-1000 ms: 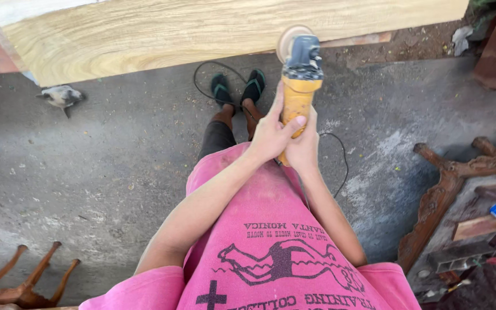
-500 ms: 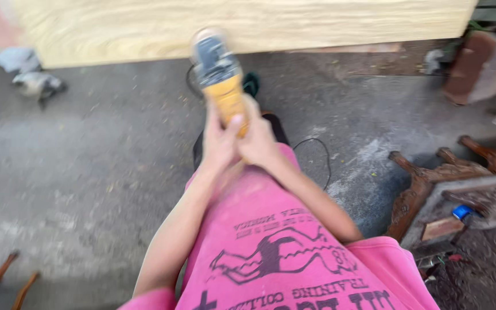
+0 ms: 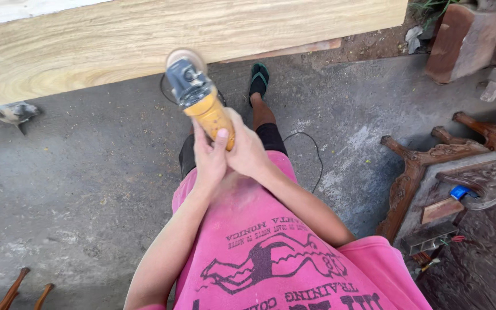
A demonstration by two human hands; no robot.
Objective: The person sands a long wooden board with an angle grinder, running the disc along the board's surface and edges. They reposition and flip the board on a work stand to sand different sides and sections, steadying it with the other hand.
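Note:
Both my hands grip a yellow angle grinder [image 3: 202, 103] with a grey head and a round sanding disc. My left hand [image 3: 209, 158] wraps the yellow body from the left, and my right hand [image 3: 248, 152] holds it from the right. The disc rests against the lower edge of a large pale wooden slab [image 3: 144, 40] that spans the top of the view. A black power cord [image 3: 311, 158] trails on the concrete floor behind my legs. I wear a pink shirt, and one foot in a green sandal [image 3: 258, 77] shows near the slab.
Carved dark wooden furniture parts [image 3: 431, 166] stand at the right, with a small blue object [image 3: 459, 192] on them. Reddish wood blocks [image 3: 460, 40] lie at the top right. Turned wooden legs [image 3: 12, 290] poke in at the bottom left. A grey scrap [image 3: 12, 112] lies on the floor at left.
The grinder has moved left along the slab's lower edge over the last second, both hands keeping their grip. The view has shifted slightly.

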